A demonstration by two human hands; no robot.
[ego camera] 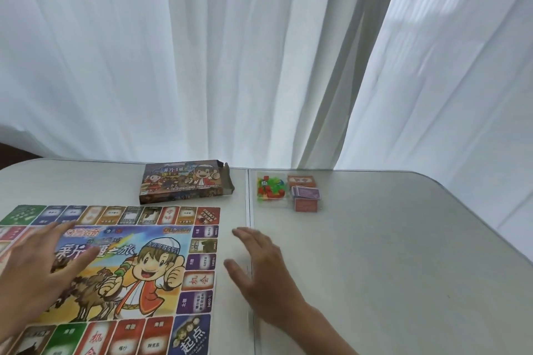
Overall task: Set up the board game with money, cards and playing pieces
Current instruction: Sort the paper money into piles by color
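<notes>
While the game board [135, 268] already lies unfolded and flat on the left part of the tabletop [389, 253], nearly everything else looks still to be done. The left hand [37, 271] is spread over the board's left-centre, fingers open and holding nothing; motion blur makes it unclear whether the palm presses on the print or hovers just above it. The right hand [265, 271] is just off the board's right edge, over the seam between the two table halves, its fingers likewise splayed and empty.

At the far side, the game box [184, 181] lies on its back with its right end flap open, just beyond the board's top edge. Right of the seam, well apart from both hands, sits a clear packet of small red, orange and green playing pieces [271, 189] with a white die among them. Just beside it is a small heap of card decks [305, 192]: a purple-backed deck lies across orange-red ones, all seemingly still bundled. Whether any of these bundles is the paper money cannot be told from here.

So the stage reads as early: board out, box emptied, components parked in a cluster. Left to do, by my judgement, are opening the packet, placing the pieces on the start corner at the board's near right, sorting the money, and setting the decks out. The right hand is the nearer to that cluster.
</notes>
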